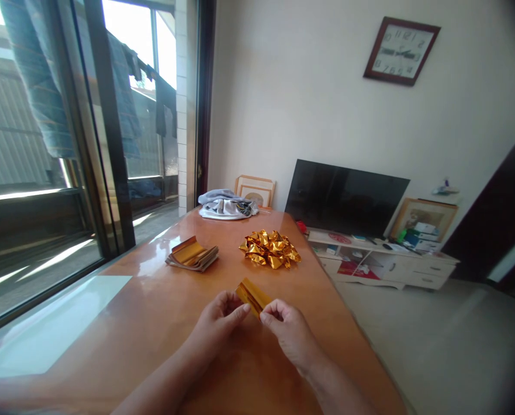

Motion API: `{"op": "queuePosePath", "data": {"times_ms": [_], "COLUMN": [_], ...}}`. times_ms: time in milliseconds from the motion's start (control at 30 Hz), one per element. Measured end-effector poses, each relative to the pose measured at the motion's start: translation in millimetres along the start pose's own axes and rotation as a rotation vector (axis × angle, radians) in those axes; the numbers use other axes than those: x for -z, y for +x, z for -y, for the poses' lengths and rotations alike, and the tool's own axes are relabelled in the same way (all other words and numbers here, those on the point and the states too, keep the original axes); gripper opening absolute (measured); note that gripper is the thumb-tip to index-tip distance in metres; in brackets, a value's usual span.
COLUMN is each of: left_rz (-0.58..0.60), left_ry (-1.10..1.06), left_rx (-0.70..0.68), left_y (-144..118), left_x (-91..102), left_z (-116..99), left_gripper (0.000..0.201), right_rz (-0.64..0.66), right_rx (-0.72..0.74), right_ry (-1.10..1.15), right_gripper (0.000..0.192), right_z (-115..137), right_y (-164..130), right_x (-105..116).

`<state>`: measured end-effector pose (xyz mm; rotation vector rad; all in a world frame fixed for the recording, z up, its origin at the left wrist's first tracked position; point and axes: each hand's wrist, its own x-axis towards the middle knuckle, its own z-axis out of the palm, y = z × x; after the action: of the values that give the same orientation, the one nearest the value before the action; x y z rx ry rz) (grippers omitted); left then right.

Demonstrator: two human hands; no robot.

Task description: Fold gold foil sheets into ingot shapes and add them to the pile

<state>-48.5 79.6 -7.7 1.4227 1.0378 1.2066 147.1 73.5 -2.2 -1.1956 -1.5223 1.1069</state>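
Between my two hands is a small sheet of gold foil paper point(254, 295), tilted above the wooden table, with a crease or curled edge along it. My left hand point(225, 314) pinches its left side between thumb and fingers. At the lower right corner, my right hand point(285, 323) grips it with thumb and forefinger. Beyond the hands lies a pile of folded gold foil pieces point(271, 249), shiny and pointed. To the left of that pile rests a stack of flat gold paper sheets point(193, 255), its top sheet curling up.
Folded grey and white cloth point(226, 204) lies at the table's point(162, 334) far end. Past the table's right edge stand a low white cabinet point(382, 265) and a television point(346, 196). Glass sliding doors point(105, 127) run along the left. A clock point(402, 51) hangs on the wall.
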Motion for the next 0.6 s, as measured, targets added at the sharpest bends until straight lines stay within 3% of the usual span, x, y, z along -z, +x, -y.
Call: {"op": "queuePosePath", "data": {"times_ms": [133, 267, 400, 500, 600], "left_rz": [-0.069, -0.111, -0.182, -0.193, -0.104], "left_ry": [-0.224, -0.143, 0.381, 0.849, 1.185], "left_rx": [0.023, -0.072, -0.237, -0.398, -0.542], "left_y": [-3.4, -6.5, -9.6, -13.1, -18.2], "left_x": [-15.4, -18.7, -12.4, -8.4, -9.5], "left_z": [-2.3, -4.5, -11.1, -19.5, -27.3], "left_gripper": [0.038, 0.026, 0.013, 0.012, 0.017], "right_rz": [0.021, -0.017, -0.184, -0.107, -0.011], "right_rx": [0.017, 0.074, 0.155, 0.058, -0.129], "right_ry": [0.023, -0.034, -0.133, 0.037, 0.335], "right_gripper": [0.015, 0.012, 0.013, 0.024, 0.041], "right_z": [-5.3, -10.9, -3.6, 6.3, 12.2], "right_y": [-6.2, -8.4, -12.8, -16.6, -18.0], "right_x": [-7.4, -8.2, -4.4, -1.9, 0.3]}}
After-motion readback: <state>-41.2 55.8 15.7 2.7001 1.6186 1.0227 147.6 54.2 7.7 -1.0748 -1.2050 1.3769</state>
